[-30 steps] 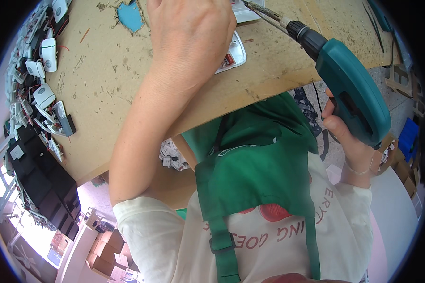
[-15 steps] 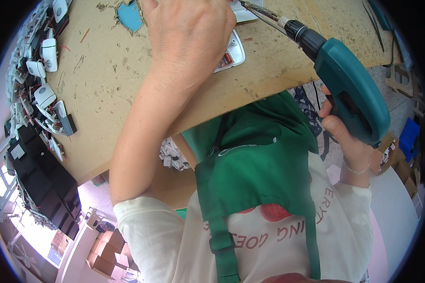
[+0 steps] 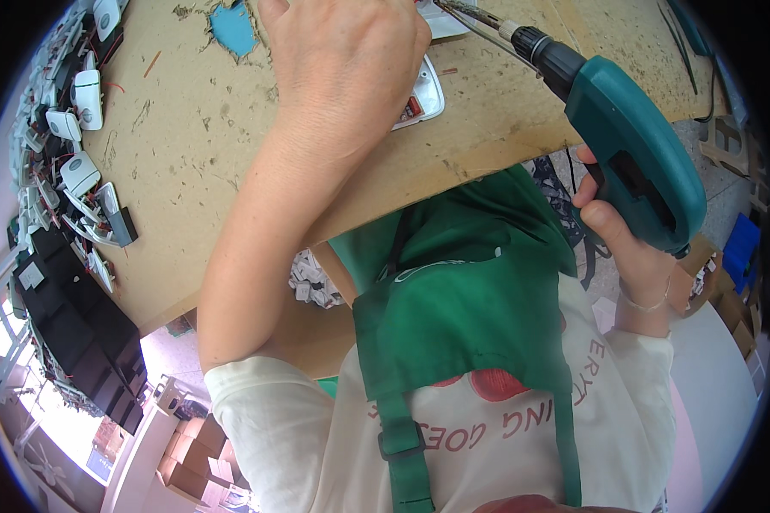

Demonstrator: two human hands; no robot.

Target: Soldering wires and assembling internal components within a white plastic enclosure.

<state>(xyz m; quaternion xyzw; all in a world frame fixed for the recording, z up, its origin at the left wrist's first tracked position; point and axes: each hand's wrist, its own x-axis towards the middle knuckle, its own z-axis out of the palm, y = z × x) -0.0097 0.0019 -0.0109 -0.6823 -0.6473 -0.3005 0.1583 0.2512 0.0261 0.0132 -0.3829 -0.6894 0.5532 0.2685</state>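
In my right hand (image 3: 620, 231) is a teal soldering gun (image 3: 637, 154), its handle wrapped by my fingers at the table's right front edge. Its blackened metal tip (image 3: 479, 19), with a thin tube alongside, points up and left at an open white plastic casing (image 3: 447, 24) at the top edge. My left hand (image 3: 351, 60) lies back up over the work, partly covering a second white casing (image 3: 432, 94) with a red part inside. One left finger sticks out to the left; the other fingertips are hidden or out of view.
The brown, scuffed tabletop (image 3: 180, 171) has a torn hole (image 3: 233, 30) showing blue. Many white casings with wires (image 3: 81, 175) are heaped along its left side, next to black trays (image 3: 81, 316). Below the front edge, a cardboard box (image 3: 304, 329) holds small white parts. Cables hang at the right.
The soldering gun has shifted slightly left and its front end a little lower across the casing. My left hand has moved very slightly to the right.
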